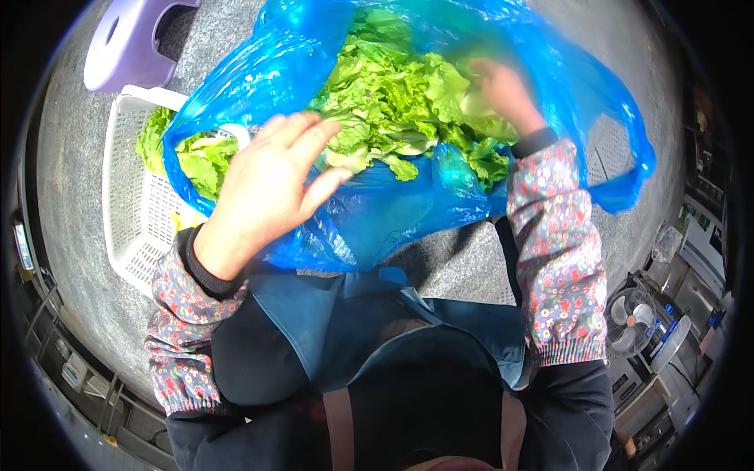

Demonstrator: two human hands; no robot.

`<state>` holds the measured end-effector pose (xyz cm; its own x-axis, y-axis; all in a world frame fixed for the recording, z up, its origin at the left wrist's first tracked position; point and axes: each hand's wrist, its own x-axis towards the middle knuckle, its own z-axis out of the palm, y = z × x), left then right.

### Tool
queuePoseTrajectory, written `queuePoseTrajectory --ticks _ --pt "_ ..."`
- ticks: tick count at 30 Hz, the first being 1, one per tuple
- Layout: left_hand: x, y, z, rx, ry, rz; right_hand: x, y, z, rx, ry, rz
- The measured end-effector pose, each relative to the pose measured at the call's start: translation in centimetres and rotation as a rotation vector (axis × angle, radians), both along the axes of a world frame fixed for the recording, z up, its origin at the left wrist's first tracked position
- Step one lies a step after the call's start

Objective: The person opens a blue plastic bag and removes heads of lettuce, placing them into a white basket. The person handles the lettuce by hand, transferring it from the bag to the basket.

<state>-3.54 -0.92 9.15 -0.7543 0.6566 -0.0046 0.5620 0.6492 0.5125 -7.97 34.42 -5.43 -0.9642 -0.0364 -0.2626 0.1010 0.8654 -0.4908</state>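
A large blue plastic bag (pixel 259 76) lies wide in front of me, full of green leaf lettuce (pixel 389 100). My left hand (pixel 277 171) is over the bag's left part, palm down with the fingers spread and nothing seen in it; its fingertips are at the edge of the leaves. On the right, my right hand (pixel 500 88) reaches into the bag by a pale lettuce piece (pixel 480 109). Its fingers are blurred and partly hidden, so a grip on the leaves cannot be told.
Left of the bag, a white perforated plastic basket (pixel 126 194) holds more lettuce leaves (pixel 206 162). A purple plastic stool (pixel 126 47) stands at the upper left on the grey floor (pixel 76 176). An electric fan (pixel 630 321) is at the far right, near metal kitchen equipment.
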Motion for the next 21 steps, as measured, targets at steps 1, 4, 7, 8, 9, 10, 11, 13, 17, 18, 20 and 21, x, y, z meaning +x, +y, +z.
queuePoseTrajectory --ticks 1,4,7,8,9,10,11,13,17,18,20,21 --pt "-0.7 -0.1 0.0 0.049 0.108 0.008 -0.8 0.2 -1.3 -0.081 -0.015 0.043" --pt "-2.6 -0.9 -0.4 -0.072 0.473 0.132 -1.9 -2.1 -0.6 0.006 -0.267 0.136" --pt "-3.9 -2.7 -2.5 -0.257 0.492 0.376 -3.3 -2.9 0.0 0.132 -0.419 0.259" --pt "-4.5 -3.8 -3.6 -0.239 0.426 0.421 -3.5 -2.8 0.5 0.084 -0.421 0.296" --pt "-5.0 -4.8 -4.6 -0.215 0.357 0.465 -3.4 -2.6 1.0 0.041 -0.424 0.329" --pt "-5.3 -5.7 -5.3 -0.222 0.144 0.556 -3.3 -2.3 1.0 -0.003 -0.437 0.353" --pt "-5.6 -6.9 -6.4 -0.147 -0.045 0.605 -3.2 -1.6 0.3 0.026 -0.399 0.421" --pt "-5.6 -8.7 -7.7 0.002 -0.422 0.696 -2.2 -0.6 -1.3 0.077 -0.320 0.559" --pt "-5.3 -8.3 -6.4 0.435 -0.807 0.736 -1.0 -1.0 -1.1 -0.105 -0.253 0.529" --pt "-5.0 -7.6 -5.8 0.555 -0.865 0.742 -0.9 -2.5 1.1 -0.117 -0.432 0.412" --pt "-4.9 -6.5 -4.9 0.750 -0.974 0.709 0.0 -2.2 1.2 -0.117 -0.242 0.435" --pt "-4.6 -6.1 -4.3 0.769 -0.985 0.693 0.6 -2.4 1.2 -0.124 -0.150 0.450"
